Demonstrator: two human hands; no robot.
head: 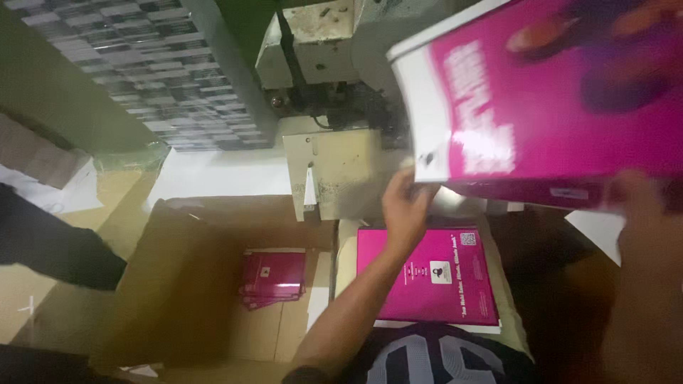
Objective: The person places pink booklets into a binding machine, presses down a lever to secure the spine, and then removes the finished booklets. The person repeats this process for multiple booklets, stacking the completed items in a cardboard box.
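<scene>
A stack of magenta booklets [555,99] is held raised above the counter [345,249], gripped by the left hand [405,206] and right hand [644,213]; squaring and lowering are judged next.

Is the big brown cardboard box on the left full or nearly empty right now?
Nearly empty. The brown cardboard box stands open at the top, and only a small stack of pink booklets lies on its bare floor.
</scene>
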